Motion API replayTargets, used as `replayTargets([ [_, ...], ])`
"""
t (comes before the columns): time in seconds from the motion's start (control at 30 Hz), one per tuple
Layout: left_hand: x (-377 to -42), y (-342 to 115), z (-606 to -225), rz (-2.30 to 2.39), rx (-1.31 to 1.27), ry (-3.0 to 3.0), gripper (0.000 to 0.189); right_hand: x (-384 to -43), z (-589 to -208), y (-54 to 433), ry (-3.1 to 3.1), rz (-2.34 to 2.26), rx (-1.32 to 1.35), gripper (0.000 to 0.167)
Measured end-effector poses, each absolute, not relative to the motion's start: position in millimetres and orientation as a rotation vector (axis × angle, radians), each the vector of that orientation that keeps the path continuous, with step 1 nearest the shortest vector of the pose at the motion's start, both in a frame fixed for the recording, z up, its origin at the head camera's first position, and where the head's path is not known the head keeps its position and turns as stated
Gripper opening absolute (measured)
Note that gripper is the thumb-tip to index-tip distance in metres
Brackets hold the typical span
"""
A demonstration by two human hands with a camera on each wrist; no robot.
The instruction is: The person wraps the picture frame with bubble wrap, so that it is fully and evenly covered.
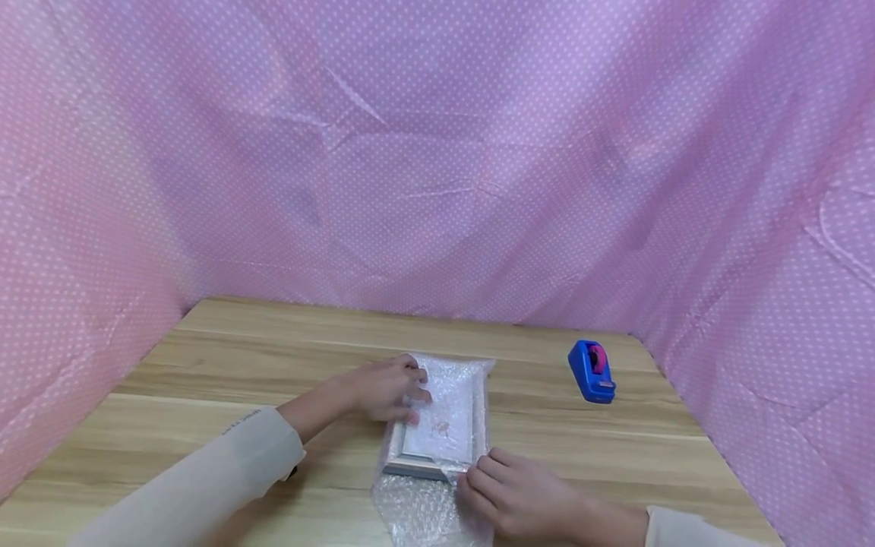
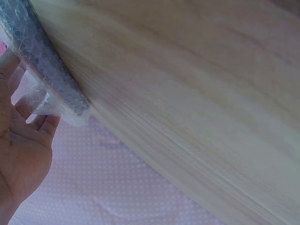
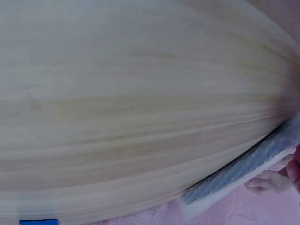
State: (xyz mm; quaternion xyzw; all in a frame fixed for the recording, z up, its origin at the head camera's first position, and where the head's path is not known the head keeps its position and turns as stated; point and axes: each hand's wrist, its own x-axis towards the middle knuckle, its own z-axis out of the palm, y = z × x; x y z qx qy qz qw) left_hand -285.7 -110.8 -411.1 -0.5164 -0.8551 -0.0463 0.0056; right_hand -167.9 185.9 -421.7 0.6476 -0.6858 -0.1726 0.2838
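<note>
A light-coloured picture frame lies flat, with clear bubble wrap over most of it. The wrap's loose end spreads toward the near side, beyond the frame's bare lower left corner. My left hand rests on the wrapped upper left part, fingers spread and slightly bent. In the left wrist view, the wrapped edge runs beside that hand's fingers. At the lower right corner, my right hand pinches the bubble wrap between thumb and curled fingers. The right wrist view shows the wrapped side, with fingers only partly visible.
A blue tape dispenser with a pink roll stands to the right of the frame, toward the back. The wooden table is enclosed by pink dotted cloth at the back and sides.
</note>
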Motion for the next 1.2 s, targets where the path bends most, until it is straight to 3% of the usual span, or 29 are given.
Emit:
replayTargets([
  [0.1,-285.5,-111.0,-410.7,-0.145,-1.622,-2.669,0.043,-167.7,-420.2,185.1,-1.900,-0.389,1.729,0.043],
  [0.2,-284.5,-110.2,-409.9,-0.157,-1.631,-2.668,0.043,-168.6,-418.8,184.5,-2.112,-0.114,1.701,0.032],
  [0.3,-283.7,-109.7,-410.2,-0.166,-1.621,-2.686,0.044,-173.8,-418.8,183.8,-2.365,0.401,1.626,0.007],
  [0.43,-283.4,-110.2,-412.7,-0.182,-1.608,-2.701,0.043,-181.9,-418.3,183.5,-2.684,1.134,1.378,0.023],
  [0.57,-282.4,-110.2,-416.0,-0.207,-1.585,-2.708,0.044,-186.6,-417.3,181.7,-2.889,1.565,0.967,0.030],
  [0.8,-279.8,-111.9,-420.0,-0.311,-1.494,-2.777,0.044,-189.2,-418.5,171.5,-2.920,1.803,0.434,0.033],
  [1.0,-276.9,-112.9,-422.3,-0.367,-1.478,-2.778,0.040,-183.8,-419.1,163.8,-2.888,1.815,0.274,0.030],
  [1.1,-273.9,-113.4,-421.6,-0.386,-1.466,-2.804,0.036,-183.4,-420.1,161.7,-2.886,1.785,0.242,0.038],
  [1.2,-270.9,-111.4,-420.0,-0.411,-1.444,-2.850,0.044,-184.9,-420.9,159.7,-2.896,1.743,0.186,0.046],
])
